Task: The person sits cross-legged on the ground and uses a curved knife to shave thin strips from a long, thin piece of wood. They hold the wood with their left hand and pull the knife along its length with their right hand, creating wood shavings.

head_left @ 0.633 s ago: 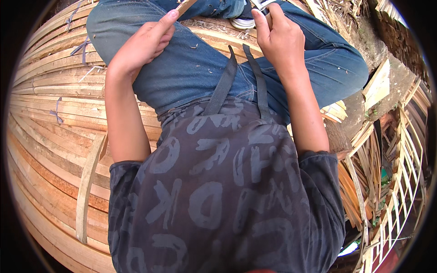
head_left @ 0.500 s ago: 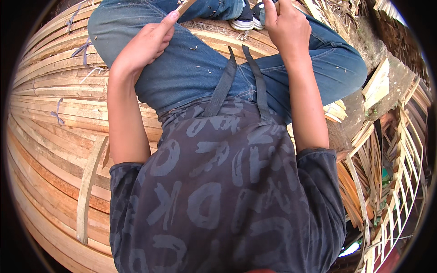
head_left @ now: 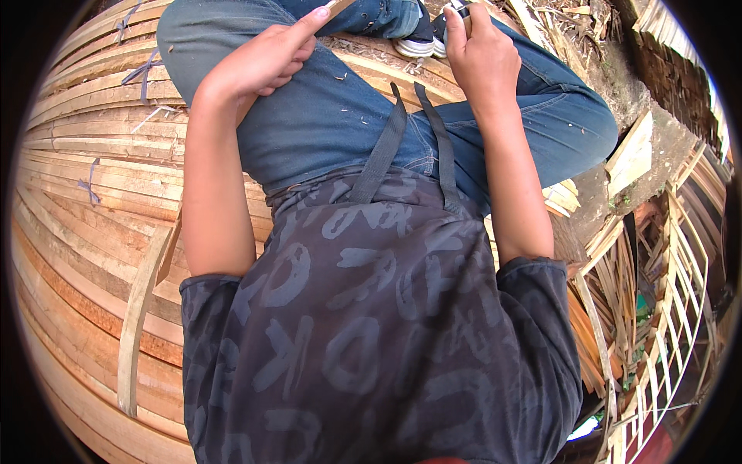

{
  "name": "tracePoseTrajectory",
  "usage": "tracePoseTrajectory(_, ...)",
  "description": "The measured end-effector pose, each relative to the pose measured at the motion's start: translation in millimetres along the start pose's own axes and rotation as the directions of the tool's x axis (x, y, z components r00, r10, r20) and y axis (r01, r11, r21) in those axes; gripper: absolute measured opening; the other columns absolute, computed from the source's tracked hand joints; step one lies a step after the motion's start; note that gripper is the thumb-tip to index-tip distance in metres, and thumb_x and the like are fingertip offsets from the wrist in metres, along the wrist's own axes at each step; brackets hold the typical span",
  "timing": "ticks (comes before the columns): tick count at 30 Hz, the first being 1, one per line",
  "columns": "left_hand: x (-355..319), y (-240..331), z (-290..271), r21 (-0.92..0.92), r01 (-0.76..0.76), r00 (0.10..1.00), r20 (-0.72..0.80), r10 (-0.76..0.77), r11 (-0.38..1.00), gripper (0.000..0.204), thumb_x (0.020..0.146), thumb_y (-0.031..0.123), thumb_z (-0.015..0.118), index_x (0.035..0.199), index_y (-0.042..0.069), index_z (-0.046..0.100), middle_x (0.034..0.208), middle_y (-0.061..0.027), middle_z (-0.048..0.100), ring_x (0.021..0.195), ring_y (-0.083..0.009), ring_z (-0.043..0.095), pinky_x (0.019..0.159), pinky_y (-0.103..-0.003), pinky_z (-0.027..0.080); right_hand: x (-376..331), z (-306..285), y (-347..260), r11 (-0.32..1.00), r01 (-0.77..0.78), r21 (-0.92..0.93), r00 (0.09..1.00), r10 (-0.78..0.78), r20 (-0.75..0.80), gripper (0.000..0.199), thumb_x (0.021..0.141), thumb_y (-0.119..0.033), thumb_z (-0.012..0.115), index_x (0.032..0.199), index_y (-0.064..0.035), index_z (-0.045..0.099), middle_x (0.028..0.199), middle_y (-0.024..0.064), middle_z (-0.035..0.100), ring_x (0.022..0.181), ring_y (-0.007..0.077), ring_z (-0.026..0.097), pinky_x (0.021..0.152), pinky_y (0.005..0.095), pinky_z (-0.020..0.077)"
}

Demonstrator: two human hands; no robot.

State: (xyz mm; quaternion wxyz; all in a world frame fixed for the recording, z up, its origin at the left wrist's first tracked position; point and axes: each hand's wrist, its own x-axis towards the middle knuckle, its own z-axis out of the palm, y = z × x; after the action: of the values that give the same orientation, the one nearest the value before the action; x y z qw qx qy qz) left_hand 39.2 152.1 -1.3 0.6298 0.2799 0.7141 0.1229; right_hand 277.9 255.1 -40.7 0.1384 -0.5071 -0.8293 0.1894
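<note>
My left hand (head_left: 263, 58) rests on my left thigh in blue jeans (head_left: 332, 116), fingers curled and the forefinger stretched along a thin pale wooden strip (head_left: 338, 6) that runs out of the top edge. My right hand (head_left: 483, 54) is closed around a small dark-and-light tool (head_left: 456, 9), mostly cut off by the frame's top. The two hands are a short way apart above my knees. A dark patterned shirt (head_left: 371, 332) fills the lower middle, with two dark straps (head_left: 386, 147) hanging over my lap.
I sit on a wide stack of long wooden slats (head_left: 85, 201); one loose slat (head_left: 139, 309) leans at the left. A white-soled shoe (head_left: 413, 42) shows at the top. Right of me lie offcuts (head_left: 630, 155), earth and a light slatted frame (head_left: 680, 294).
Both hands have shifted up toward the top edge, the right one farther. The strip in the left hand moved with it.
</note>
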Motion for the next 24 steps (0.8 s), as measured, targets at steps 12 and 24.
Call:
tracePoseTrajectory(12,3,0,2,0.031,-0.024,1.0,0.02,0.024,0.999,0.059,0.092,0.069,0.034,0.062,0.019,0.028,0.052,0.011,0.021,0.043,-0.0015,0.016,0.037,-0.02,0.012,7,-17,11,0.989,0.043,-0.142,0.997,-0.032,0.075,0.024,0.092,-0.028,0.057,0.087,-0.0047,0.052,0.068,0.0196,0.062,0.066,0.039,0.063,0.058,0.0491,0.0493)
tracePoseTrajectory(24,6,1,1,0.028,-0.023,0.999,0.036,0.022,0.999,0.058,0.092,0.069,0.033,0.062,0.02,0.029,0.05,0.0116,0.019,0.042,-0.0013,0.015,0.037,-0.02,0.013,6,-21,3,0.994,0.08,-0.07,0.988,-0.07,0.138,0.024,0.091,-0.029,0.057,0.087,-0.0051,0.052,0.069,0.0217,0.062,0.066,0.0406,0.063,0.058,0.0502,0.0489)
